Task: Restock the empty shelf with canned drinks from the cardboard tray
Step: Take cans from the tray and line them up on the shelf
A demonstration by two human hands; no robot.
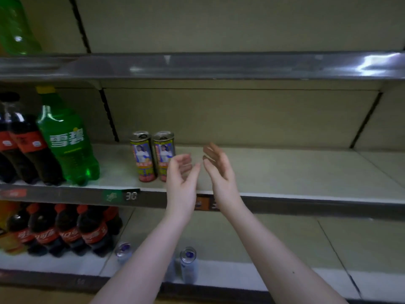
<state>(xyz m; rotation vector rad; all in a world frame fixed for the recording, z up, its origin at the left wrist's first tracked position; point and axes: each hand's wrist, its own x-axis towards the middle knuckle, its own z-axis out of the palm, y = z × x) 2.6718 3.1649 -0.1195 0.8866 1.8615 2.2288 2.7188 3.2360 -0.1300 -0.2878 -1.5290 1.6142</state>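
Two tall slim cans stand upright side by side on the middle shelf (285,172): the left can (142,156) and the right can (163,150), both with yellow and blue labels. My left hand (180,176) is raised just right of the right can, fingers loosely curled, holding nothing. My right hand (219,170) faces it a little further right, fingers relaxed and empty. The cardboard tray is out of view.
A green soda bottle (68,143) and dark cola bottles (24,145) fill the middle shelf's left end. Below, several cola bottles (65,231) stand at left and two pale cans (188,266) near the front. The shelf above (219,65) overhangs.
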